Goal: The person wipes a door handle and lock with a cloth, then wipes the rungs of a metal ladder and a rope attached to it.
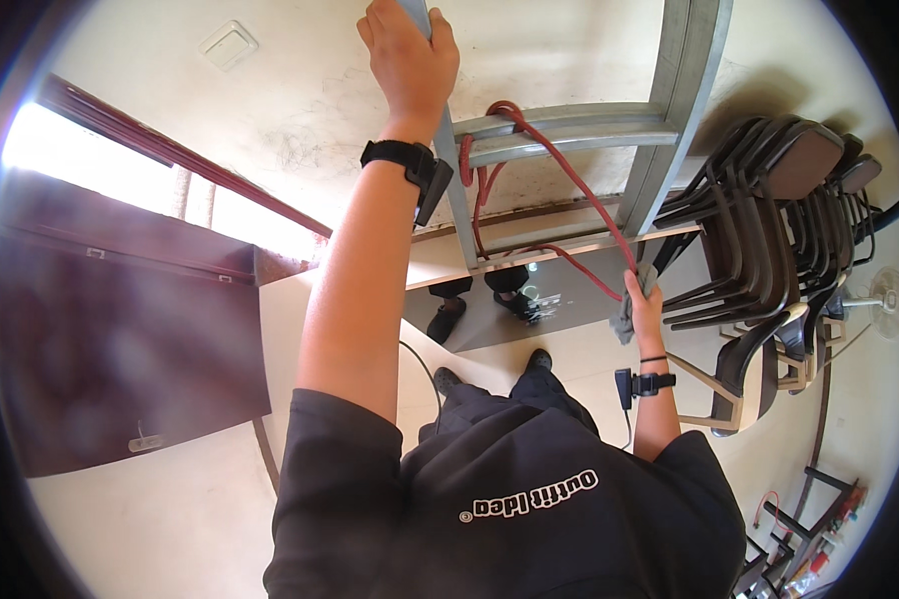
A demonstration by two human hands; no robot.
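My left hand (412, 56) is raised at the top of the view, its fingers closed around the side rail of a metal ladder (565, 142). A red rope (577, 176) is looped over a rung and around the near rail, and hangs down in slack lengths. At the right, my right hand (644, 303) grips the rope together with a grey cloth (622, 322). The ladder's top and its upper end of rail lie outside the view.
Stacked black-framed chairs (757, 224) stand right of the ladder, with wooden-armed chairs (757, 374) nearer. A dark red door (135, 329) is at the left. Behind the ladder is a stained wall with a switch (228, 45). A mirror-like panel (539, 299) reflects two feet.
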